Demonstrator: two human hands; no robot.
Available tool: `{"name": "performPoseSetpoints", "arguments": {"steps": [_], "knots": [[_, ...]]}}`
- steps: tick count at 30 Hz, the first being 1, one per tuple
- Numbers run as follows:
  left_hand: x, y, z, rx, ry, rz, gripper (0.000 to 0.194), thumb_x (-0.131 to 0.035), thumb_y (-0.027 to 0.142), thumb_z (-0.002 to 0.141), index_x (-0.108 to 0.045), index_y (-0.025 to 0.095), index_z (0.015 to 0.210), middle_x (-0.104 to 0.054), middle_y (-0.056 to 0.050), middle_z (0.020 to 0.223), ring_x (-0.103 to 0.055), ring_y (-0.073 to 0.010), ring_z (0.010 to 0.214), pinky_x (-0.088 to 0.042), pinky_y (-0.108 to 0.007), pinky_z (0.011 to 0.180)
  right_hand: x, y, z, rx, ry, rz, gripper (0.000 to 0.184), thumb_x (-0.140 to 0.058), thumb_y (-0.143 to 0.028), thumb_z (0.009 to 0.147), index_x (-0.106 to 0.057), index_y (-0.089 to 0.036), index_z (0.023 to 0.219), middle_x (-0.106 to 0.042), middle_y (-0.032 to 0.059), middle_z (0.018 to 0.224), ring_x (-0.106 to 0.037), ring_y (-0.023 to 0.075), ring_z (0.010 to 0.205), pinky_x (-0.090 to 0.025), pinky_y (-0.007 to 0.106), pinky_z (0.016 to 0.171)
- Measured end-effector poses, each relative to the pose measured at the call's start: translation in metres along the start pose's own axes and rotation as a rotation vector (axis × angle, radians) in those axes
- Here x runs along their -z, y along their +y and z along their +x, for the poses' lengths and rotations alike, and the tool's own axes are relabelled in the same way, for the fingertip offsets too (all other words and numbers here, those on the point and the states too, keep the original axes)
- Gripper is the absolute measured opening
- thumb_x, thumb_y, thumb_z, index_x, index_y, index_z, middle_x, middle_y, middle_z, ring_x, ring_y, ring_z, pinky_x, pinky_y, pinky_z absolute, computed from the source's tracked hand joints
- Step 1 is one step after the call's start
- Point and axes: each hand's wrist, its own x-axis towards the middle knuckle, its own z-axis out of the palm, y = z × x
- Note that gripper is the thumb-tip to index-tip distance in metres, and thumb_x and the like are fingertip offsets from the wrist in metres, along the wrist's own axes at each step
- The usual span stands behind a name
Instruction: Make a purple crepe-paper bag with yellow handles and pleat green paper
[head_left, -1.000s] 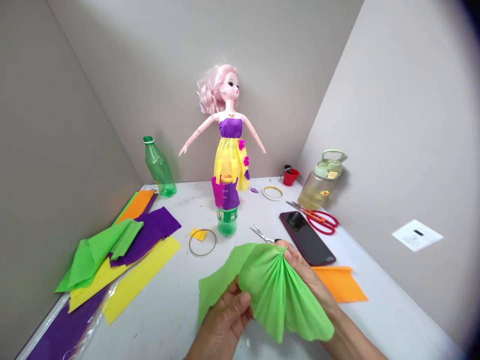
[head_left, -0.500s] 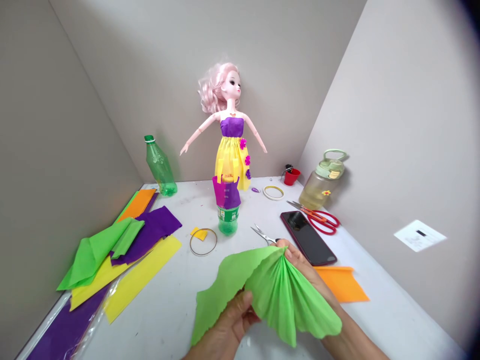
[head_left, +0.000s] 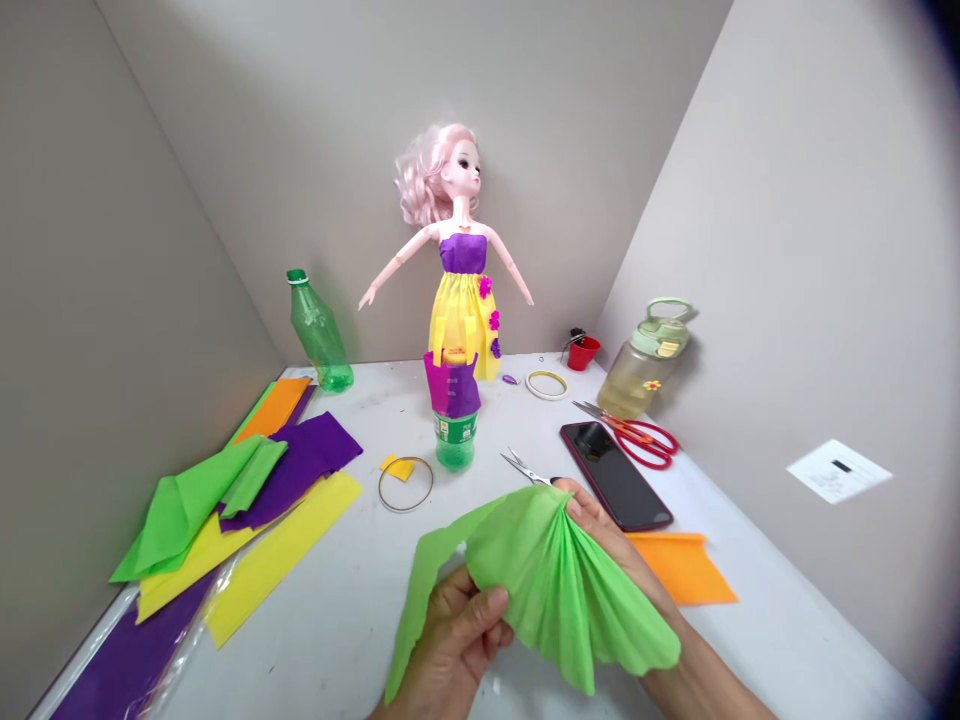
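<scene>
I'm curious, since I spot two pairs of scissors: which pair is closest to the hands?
The small steel-bladed scissors, their handles hidden behind the right hand. The red-handled scissors lie farther off, beyond the black phone.

Looks like a craft corner, not a kitchen or lab: a white table [head_left: 330,610] boxed in by grey panel walls [head_left: 142,230], w/ crepe paper sheets [head_left: 300,470], red-handled scissors [head_left: 641,440], a silver-handled pair of scissors [head_left: 525,468], thin hoops [head_left: 405,485] & a doll [head_left: 461,290] in a paper dress.
</scene>
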Motion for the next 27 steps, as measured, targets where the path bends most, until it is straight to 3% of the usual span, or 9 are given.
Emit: {"name": "performPoseSetpoints", "arguments": {"steps": [4,8,11,15,18,20,22,25,27], "knots": [[0.001,-0.001,-0.002,0.076,-0.158,0.281,0.05,-0.087,0.055,0.048,-0.071,0.013,0.07,-0.049,0.004,0.054,-0.038,-0.0055,0.049,-0.029,-0.02,0.051,0.003,0.0,0.0,0.001,-0.006,-0.016,0.019,-0.081,-0.03,0.074,-0.067,-0.023,0.084,-0.071,-0.0045,0.072,-0.066,0.0099,0.06,-0.052,0.019,0.06],[-0.005,0.016,-0.017,0.191,-0.489,0.674,0.053,-0.072,0.066,0.065,-0.067,0.014,0.058,-0.046,0.002,0.053,-0.037,-0.0081,0.05,-0.027,-0.023,0.052,0.006,0.001,0.0,-0.002,0.046,-0.026,0.022,-0.082,-0.03,0.074,-0.065,-0.023,0.086,-0.07,-0.0054,0.07,-0.066,0.0098,0.058,-0.051,0.019,0.059],[-0.008,0.033,-0.027,0.004,-0.587,0.81,0.054,-0.063,0.068,0.073,-0.064,0.017,0.056,-0.049,0.0,0.057,-0.042,-0.0116,0.056,-0.035,-0.025,0.058,0.005,0.001,0.001,-0.032,0.045,-0.056,0.024,-0.082,-0.03,0.073,-0.065,-0.022,0.087,-0.071,-0.0044,0.07,-0.067,0.0101,0.058,-0.052,0.019,0.059],[-0.003,0.057,-0.03,-0.62,-0.108,1.019,0.027,-0.062,0.045,0.086,-0.067,0.021,0.076,-0.056,-0.001,0.07,-0.051,-0.0167,0.069,-0.04,-0.028,0.071,-0.001,0.0,-0.001,-0.088,0.001,-0.125,0.024,-0.083,-0.03,0.072,-0.065,-0.02,0.084,-0.069,-0.0035,0.067,-0.065,0.0096,0.056,-0.05,0.019,0.056],[0.007,0.078,-0.023,-0.811,0.179,1.172,0.019,-0.067,0.038,0.083,-0.065,0.025,0.096,-0.059,-0.003,0.091,-0.055,-0.0216,0.09,-0.042,-0.032,0.086,-0.006,-0.002,-0.004,-0.106,-0.021,-0.15,0.023,-0.082,-0.031,0.073,-0.066,-0.019,0.083,-0.068,-0.003,0.067,-0.065,0.009,0.056,-0.051,0.019,0.057],[0.017,0.09,-0.016,-0.739,0.234,1.235,0.041,-0.073,0.04,0.077,-0.059,0.028,0.113,-0.057,-0.007,0.119,-0.05,-0.0274,0.115,-0.037,-0.038,0.1,-0.007,-0.004,-0.005,-0.102,-0.038,-0.148,0.021,-0.081,-0.031,0.074,-0.066,-0.019,0.084,-0.069,-0.0027,0.068,-0.065,0.0087,0.058,-0.051,0.019,0.059],[0.03,0.1,-0.007,-0.54,0.204,1.243,0.062,-0.077,0.042,0.072,-0.052,0.029,0.126,-0.052,-0.009,0.133,-0.045,-0.0302,0.125,-0.033,-0.042,0.105,-0.004,-0.005,-0.004,-0.096,-0.056,-0.137,0.02,-0.081,-0.03,0.075,-0.067,-0.019,0.085,-0.069,-0.0026,0.07,-0.065,0.0087,0.059,-0.051,0.019,0.059],[0.05,0.107,0.005,-0.254,0.121,1.135,0.072,-0.082,0.04,0.064,-0.051,0.022,0.126,-0.058,-0.011,0.114,-0.058,-0.0249,0.098,-0.047,-0.036,0.086,0.003,-0.006,-0.002,-0.088,-0.083,-0.107,0.02,-0.08,-0.03,0.076,-0.066,-0.019,0.085,-0.071,-0.0018,0.072,-0.067,0.0096,0.06,-0.052,0.019,0.059],[0.06,0.108,0.011,-0.144,0.034,1.09,0.056,-0.081,0.039,0.064,-0.057,0.018,0.11,-0.059,-0.003,0.087,-0.055,-0.0167,0.073,-0.045,-0.028,0.068,0.006,-0.006,0.0,-0.08,-0.099,-0.087,0.02,-0.08,-0.031,0.076,-0.066,-0.019,0.084,-0.071,-0.0013,0.071,-0.068,0.0104,0.059,-0.052,0.019,0.058]]}}
